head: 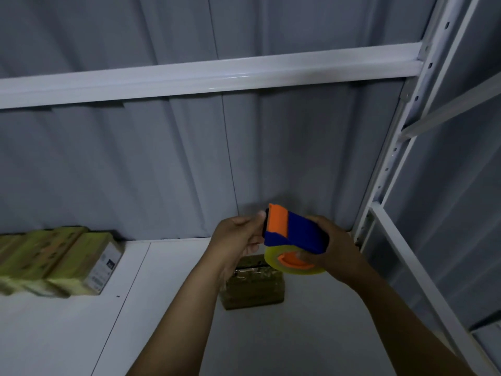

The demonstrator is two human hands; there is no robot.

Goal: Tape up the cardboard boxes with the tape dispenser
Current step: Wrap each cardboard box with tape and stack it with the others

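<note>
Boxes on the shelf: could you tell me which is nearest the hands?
The lone box below the left hand; the others sit in a row far left.

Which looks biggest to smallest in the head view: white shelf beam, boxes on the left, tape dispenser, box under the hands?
1. white shelf beam
2. boxes on the left
3. tape dispenser and box under the hands: these look alike. The dispenser is nearer the camera and the box is partly hidden, so they are unranked.
</note>
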